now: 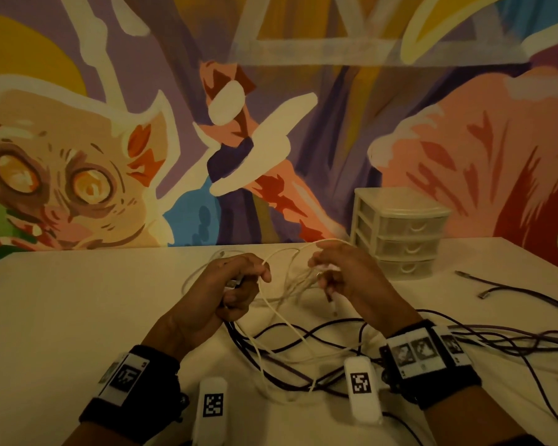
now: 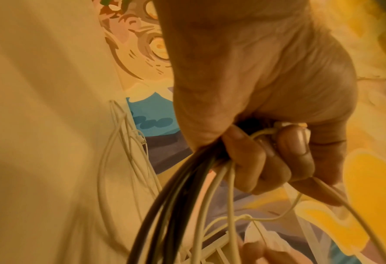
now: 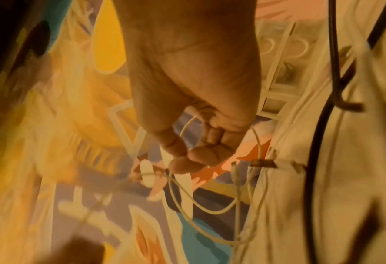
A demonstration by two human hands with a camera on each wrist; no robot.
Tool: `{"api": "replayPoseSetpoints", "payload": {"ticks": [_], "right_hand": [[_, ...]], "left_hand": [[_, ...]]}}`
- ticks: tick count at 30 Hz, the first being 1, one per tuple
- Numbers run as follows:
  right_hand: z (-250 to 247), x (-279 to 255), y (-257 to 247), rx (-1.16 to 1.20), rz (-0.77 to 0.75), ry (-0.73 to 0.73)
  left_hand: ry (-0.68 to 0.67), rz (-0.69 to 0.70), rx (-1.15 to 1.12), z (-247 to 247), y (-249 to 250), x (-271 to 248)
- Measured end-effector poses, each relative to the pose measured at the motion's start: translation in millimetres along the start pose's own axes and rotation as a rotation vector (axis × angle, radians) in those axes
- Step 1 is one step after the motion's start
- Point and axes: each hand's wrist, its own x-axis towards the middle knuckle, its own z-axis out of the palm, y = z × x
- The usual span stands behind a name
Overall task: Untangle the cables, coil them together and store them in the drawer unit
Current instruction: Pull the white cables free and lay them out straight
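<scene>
A tangle of white cables (image 1: 281, 294) and dark cables (image 1: 303, 342) lies on the white table (image 1: 78, 304). My left hand (image 1: 239, 284) is raised above the table and grips a bundle of dark cables (image 2: 176, 196) and white cables (image 2: 223, 187) in its curled fingers (image 2: 250, 160). My right hand (image 1: 332, 268) is just to its right, and its thumb and fingertips (image 3: 183, 165) pinch a thin white cable (image 3: 183, 187) that loops down. The three-drawer unit (image 1: 400, 233) stands at the back right, with all drawers closed.
More dark cables (image 1: 512, 333) trail across the table to the right edge, with loose plug ends (image 1: 484, 294) near the drawer unit. A painted mural wall (image 1: 271, 123) rises behind the table. The left half of the table shows bare surface.
</scene>
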Motion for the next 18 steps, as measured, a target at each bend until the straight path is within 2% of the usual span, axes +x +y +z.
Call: {"api": "replayPoseSetpoints", "payload": {"ticks": [3,6,8,9,11,14,16,18], "right_hand": [[-13.0,1.0,-17.2,0.455,-0.004,-0.080],[-30.0,9.8,-15.1,0.730,-0.095,0.098],[-38.5,16.6,-7.1,0.802,-0.122,0.215],[-40.6,17.1,-4.3,0.778,-0.090,0.226],[-41.1,15.4,-2.3,0.552,0.060,0.157],[-33.0,7.4,-4.7,0.074,0.274,-0.037],[-25.5,2.4,-7.5,-0.290,0.246,-0.059],[-19.8,-4.3,-11.8,-0.580,0.146,-0.055]], "left_hand": [[0.061,-0.004,-0.042,-3.7,0.0,2.0],[0.110,0.005,-0.194,-10.9,0.3,3.9],[0.146,0.029,-0.309,-16.6,0.5,5.1],[0.163,0.038,-0.339,-18.7,0.5,5.2],[0.183,0.047,-0.352,-20.5,-0.1,5.9],[0.172,0.034,-0.328,-17.6,-2.0,6.4],[0.143,0.030,-0.313,-14.7,-1.3,6.4],[0.117,0.026,-0.295,-12.2,0.2,6.1]]}}
